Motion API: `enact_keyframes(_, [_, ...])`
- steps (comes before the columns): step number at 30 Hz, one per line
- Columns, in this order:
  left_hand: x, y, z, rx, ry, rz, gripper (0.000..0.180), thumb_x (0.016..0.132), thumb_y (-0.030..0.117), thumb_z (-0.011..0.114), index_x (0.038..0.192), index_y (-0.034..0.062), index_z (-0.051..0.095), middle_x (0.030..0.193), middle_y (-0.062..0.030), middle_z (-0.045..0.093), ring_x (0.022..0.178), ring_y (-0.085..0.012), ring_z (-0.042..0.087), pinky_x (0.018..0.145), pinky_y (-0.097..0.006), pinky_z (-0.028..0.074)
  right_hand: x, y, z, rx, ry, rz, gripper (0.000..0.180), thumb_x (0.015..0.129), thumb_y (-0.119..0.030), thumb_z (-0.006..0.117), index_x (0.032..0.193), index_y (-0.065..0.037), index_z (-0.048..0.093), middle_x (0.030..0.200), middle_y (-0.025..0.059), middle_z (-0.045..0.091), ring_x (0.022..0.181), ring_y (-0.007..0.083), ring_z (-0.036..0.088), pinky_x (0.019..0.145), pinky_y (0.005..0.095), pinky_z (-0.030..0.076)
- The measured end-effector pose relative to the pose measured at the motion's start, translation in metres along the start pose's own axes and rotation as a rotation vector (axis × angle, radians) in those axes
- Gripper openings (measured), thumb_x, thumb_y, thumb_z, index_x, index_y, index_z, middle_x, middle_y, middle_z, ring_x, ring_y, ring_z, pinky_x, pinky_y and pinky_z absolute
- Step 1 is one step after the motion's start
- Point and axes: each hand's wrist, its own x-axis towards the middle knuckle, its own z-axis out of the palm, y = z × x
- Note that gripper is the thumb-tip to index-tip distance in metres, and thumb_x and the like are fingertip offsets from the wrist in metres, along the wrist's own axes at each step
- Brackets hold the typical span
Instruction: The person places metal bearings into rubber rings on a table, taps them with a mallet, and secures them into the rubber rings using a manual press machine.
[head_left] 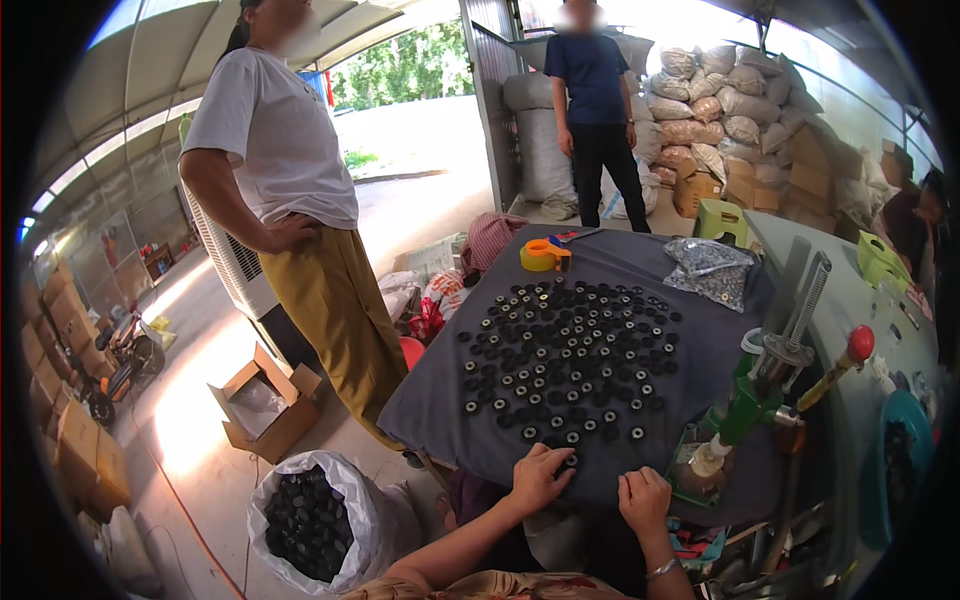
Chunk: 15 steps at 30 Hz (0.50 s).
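At the near edge of the cloth-covered table, my left hand (541, 480) has its fingers bent around a small black wheel (571, 461) with a pale metal centre. My right hand (645, 496) rests at the same edge, fingers curled in; whatever they may hold is hidden. Just right of it stands a green hand press (745, 408) with a tall spring and a red-knobbed lever. Many more black wheels (567, 353) like the first lie scattered over the dark grey cloth (425, 400), some showing metal centres.
Orange-yellow tape (538, 256) and a clear bag of small metal parts (708, 272) sit toward the table's far side. A white sack of black pieces (310, 520) and an open carton (262, 400) stand on the left floor. Two people stand beyond the table; another sits far right.
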Motion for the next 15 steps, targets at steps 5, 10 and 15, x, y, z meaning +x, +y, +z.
enact_keyframes(5, [0.0000, 0.0008, -0.0005, -0.003, -0.009, -0.002, 0.037, 0.068, 0.015, 0.076, 0.104, 0.0103, 0.068, 0.081, -0.0056, 0.067, 0.077, -0.0222, 0.061, 0.064, -0.033, 0.050, -0.0010, 0.0013, 0.0006, -0.015, 0.004, -0.016, 0.013, 0.076, -0.011, 0.068, 0.072, -0.005, 0.056, 0.069, 0.0099, 0.050, 0.063, 0.0308, 0.055, 0.055, 0.0418, 0.044])
enact_keyframes(10, [-0.0007, -0.0012, -0.0001, 0.016, -0.040, -0.001, 0.038, 0.070, 0.015, 0.075, 0.107, 0.0093, 0.066, 0.089, -0.0040, 0.068, 0.083, -0.0212, 0.062, 0.068, -0.033, 0.052, -0.0003, 0.0004, 0.0003, -0.014, 0.006, -0.019, 0.014, 0.076, -0.011, 0.068, 0.073, -0.005, 0.056, 0.069, 0.0100, 0.050, 0.063, 0.0308, 0.055, 0.056, 0.0420, 0.045])
enact_keyframes(15, [-0.0001, -0.0012, 0.0005, 0.009, -0.034, 0.004, 0.039, 0.071, 0.015, 0.074, 0.108, 0.0091, 0.066, 0.089, -0.0043, 0.068, 0.083, -0.0215, 0.062, 0.068, -0.033, 0.052, -0.0018, 0.0029, 0.0027, -0.022, 0.005, -0.026, 0.013, 0.076, -0.011, 0.068, 0.074, -0.005, 0.057, 0.070, 0.0099, 0.050, 0.064, 0.0309, 0.055, 0.056, 0.0419, 0.045])
